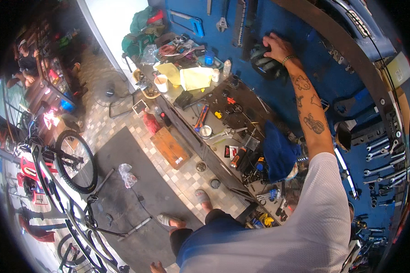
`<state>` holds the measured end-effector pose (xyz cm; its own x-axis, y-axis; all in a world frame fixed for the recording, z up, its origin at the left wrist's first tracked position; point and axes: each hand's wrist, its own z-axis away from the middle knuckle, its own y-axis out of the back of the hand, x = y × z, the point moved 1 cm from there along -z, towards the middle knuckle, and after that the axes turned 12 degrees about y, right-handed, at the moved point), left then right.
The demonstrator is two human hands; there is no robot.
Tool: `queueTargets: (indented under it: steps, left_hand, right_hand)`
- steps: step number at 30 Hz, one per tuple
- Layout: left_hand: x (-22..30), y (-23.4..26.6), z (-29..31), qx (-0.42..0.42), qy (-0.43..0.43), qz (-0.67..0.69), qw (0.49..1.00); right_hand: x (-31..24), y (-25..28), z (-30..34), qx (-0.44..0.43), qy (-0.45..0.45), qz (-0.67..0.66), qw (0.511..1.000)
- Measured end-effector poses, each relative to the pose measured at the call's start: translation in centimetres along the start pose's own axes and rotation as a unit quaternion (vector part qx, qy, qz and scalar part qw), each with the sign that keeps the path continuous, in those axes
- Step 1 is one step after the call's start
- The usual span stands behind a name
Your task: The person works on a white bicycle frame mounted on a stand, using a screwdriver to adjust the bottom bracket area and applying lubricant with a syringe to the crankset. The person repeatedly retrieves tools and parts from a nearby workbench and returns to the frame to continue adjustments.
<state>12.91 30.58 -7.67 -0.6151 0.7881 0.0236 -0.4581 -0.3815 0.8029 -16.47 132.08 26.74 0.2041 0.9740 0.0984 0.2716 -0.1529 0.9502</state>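
My right arm reaches up to the blue tool wall, and my right hand (279, 48) is there with its fingers curled over a dark bundle of thick loops (263, 63). The shade makes the bundle's exact kind hard to tell. Only part of my left hand (157, 267) shows, low at the bottom edge beside my leg; its fingers are a little apart and nothing shows in them. Close to the right hand on the wall hang an adjustable wrench (222, 23) and a blue-framed hacksaw (187, 22).
Below the wall stands a cluttered workbench (180, 128) with a blue cloth (278, 152), a screwdriver (238, 157), a white cup (161, 83) and yellow cloths (196, 78). Several wrenches (384, 169) hang at right. A bicycle (54, 182) stands left, near a dark floor mat (118, 204).
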Motion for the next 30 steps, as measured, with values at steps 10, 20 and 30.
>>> queueTargets:
  steps: [10, 20, 30]
  left_hand:
    - [-1.5, -5.8, -2.2, -0.081, -0.063, 0.046, 0.994]
    - [0.1, -5.1, -5.3, -0.163, 0.003, 0.192, 0.968]
    - [-0.3, -5.3, -4.6, -0.152, -0.005, 0.151, 0.977]
  right_hand:
    - [1.6, 0.4, 0.3, -0.005, 0.034, -0.024, 0.999]
    - [5.4, 0.0, 0.7, 0.104, 0.057, -0.084, 0.989]
    - [4.5, -2.4, -1.6, 0.016, -0.002, -0.131, 0.991]
